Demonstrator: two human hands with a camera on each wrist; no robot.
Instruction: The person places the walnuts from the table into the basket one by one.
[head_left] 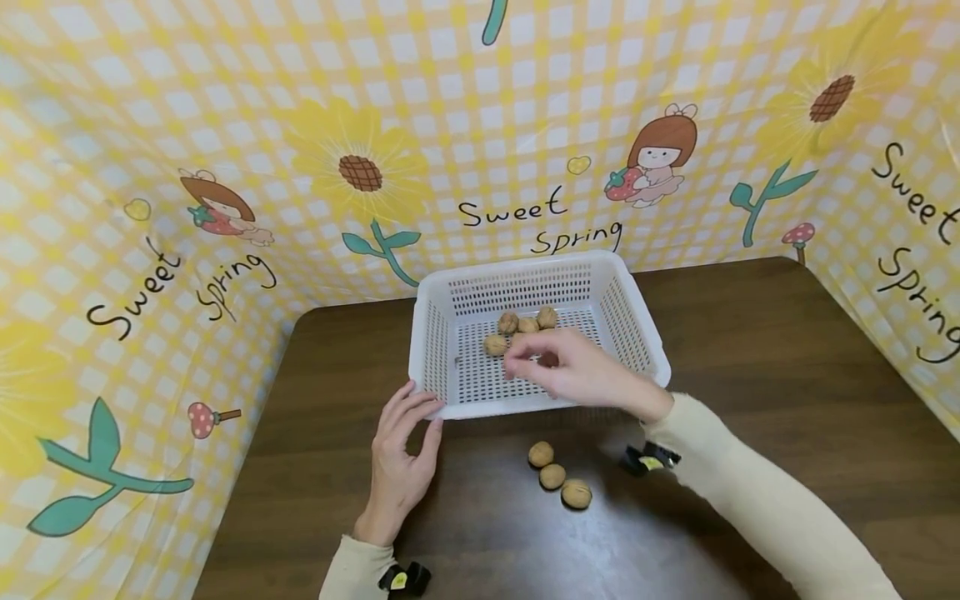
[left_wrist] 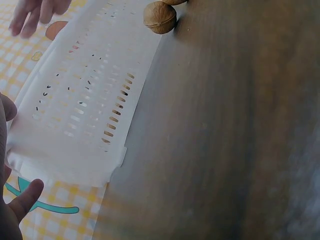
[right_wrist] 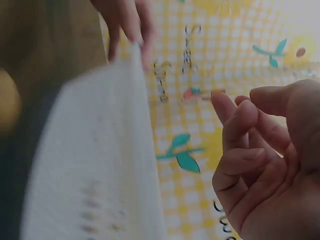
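Note:
A white perforated plastic basket (head_left: 525,408) stands on the table with several walnuts (head_left: 495,344) inside. At its near left corner my left hand (head_left: 401,446) holds the rim, thumb on the front side and fingers round the left. My right hand (head_left: 566,362) hovers over the basket close above the walnuts, hiding some of them. Its fingers are loosely curled, thumb near the index finger, and the right wrist view shows nothing in the hand (right_wrist: 265,165). Three walnuts (head_left: 552,477) lie in a slanting row on the table in front of the basket.
The dark wooden table (head_left: 337,350) is bordered at the back and sides by a yellow checked cloth (head_left: 450,100) with sunflowers and lettering. The basket's back rim stands close to this cloth. A black strap device (head_left: 651,458) sits by the right wrist.

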